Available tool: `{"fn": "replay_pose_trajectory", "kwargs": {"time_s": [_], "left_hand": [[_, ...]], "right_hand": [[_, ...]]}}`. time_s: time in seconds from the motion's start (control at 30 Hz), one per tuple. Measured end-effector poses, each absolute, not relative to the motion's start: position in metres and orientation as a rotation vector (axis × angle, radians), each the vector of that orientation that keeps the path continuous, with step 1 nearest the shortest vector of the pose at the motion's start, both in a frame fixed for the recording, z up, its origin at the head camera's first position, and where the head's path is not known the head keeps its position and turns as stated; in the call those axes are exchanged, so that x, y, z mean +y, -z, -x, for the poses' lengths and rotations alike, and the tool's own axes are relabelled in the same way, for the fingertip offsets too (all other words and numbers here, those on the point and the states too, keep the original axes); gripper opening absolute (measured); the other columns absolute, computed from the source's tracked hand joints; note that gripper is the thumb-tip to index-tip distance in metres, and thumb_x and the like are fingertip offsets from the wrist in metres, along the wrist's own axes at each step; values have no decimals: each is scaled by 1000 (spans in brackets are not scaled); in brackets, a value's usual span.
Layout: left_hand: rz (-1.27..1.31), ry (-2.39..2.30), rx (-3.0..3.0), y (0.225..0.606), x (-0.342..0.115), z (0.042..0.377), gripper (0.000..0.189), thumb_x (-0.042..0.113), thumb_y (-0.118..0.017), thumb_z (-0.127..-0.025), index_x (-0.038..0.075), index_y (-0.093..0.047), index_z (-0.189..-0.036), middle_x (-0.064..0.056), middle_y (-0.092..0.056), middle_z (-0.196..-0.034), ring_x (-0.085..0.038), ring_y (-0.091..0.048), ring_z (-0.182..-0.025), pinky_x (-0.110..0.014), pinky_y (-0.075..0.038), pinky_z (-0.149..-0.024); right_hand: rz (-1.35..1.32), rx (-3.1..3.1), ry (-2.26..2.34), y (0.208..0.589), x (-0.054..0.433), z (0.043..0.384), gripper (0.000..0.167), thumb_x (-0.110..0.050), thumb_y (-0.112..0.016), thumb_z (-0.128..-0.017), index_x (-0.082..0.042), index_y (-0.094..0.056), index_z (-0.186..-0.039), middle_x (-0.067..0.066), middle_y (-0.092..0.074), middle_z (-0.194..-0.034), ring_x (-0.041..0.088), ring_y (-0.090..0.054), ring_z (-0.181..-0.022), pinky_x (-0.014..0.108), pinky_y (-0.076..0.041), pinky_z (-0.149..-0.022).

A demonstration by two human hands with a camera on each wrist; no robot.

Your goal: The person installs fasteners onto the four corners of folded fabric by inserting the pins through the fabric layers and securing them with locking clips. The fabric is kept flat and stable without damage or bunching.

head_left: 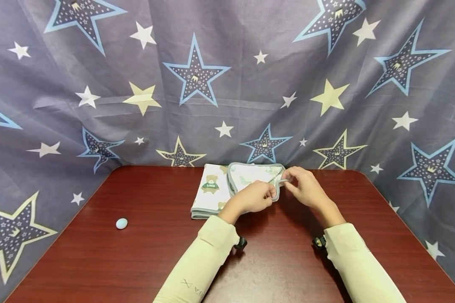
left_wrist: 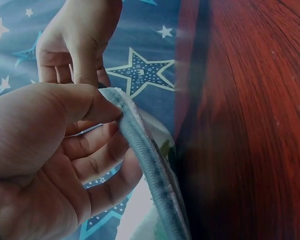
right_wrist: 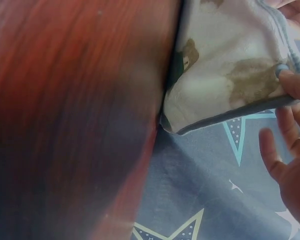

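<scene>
A white bear-print cloth (head_left: 211, 185) with grey-green edging lies folded at the table's far side. A flap of the cloth (head_left: 246, 174) is raised over its right part; whether this is one cloth or two I cannot tell. My left hand (head_left: 255, 197) pinches the flap's edging between thumb and fingers, as the left wrist view shows on the thick ribbed edge (left_wrist: 150, 170). Close by on the right, my right hand (head_left: 307, 187) pinches the corner of the flap. In the right wrist view brown bear prints show on the hanging cloth (right_wrist: 230, 65).
A small pale blue egg-shaped object (head_left: 121, 223) lies on the left of the dark red wooden table (head_left: 155, 252). Behind the table's far edge hangs a grey curtain (head_left: 227, 113) printed with stars. Dark wrist devices sit at both cuffs.
</scene>
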State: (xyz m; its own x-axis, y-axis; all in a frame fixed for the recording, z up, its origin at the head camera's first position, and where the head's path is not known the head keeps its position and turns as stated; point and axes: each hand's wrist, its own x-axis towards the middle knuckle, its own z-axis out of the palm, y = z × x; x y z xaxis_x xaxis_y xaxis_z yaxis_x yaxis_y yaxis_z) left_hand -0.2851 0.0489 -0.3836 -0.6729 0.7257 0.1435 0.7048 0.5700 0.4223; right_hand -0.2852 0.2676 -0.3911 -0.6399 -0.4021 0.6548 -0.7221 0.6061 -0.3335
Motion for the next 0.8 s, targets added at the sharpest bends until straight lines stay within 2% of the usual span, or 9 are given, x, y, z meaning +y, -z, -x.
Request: {"fn": "replay_pose_trajectory", "kwargs": {"time_s": [0.17,0.37,0.6,0.8], "left_hand": [[-1267,-748,2749,384,42,287,8,6,-64,-92,11,-70,-96,4,-68,-86,-8,-61,-83,-22,-49,-78],[-1279,-722,2791,376,13,287,8,6,-64,-92,7,-71,-95,-2,-69,-87,-14,-63,-84,-30,-51,-80],[-1243,-603,2894,364,-56,282,11,8,-62,-93,5,-72,-94,-1,-66,-84,-18,-61,-81,-36,-51,-78],[-1099,-497,2993,368,-123,270,9,10,-63,-93,8,-72,-92,2,-66,-84,-16,-60,-78,-38,-52,-74]], "right_hand": [[-919,-2277,-799,392,265,285,26,12,-78,-78,-9,-67,-90,-1,-63,-83,15,-57,-80,35,-49,-71],[-961,-2223,-825,393,265,287,29,15,-78,-77,-8,-66,-89,-1,-61,-82,14,-56,-79,31,-47,-69],[-978,-2206,-844,393,264,287,27,14,-78,-77,-7,-65,-88,0,-60,-81,15,-55,-78,23,-43,-70],[-969,-2209,-838,394,265,287,28,17,-77,-77,-6,-65,-88,2,-61,-82,15,-55,-78,29,-45,-69]]}}
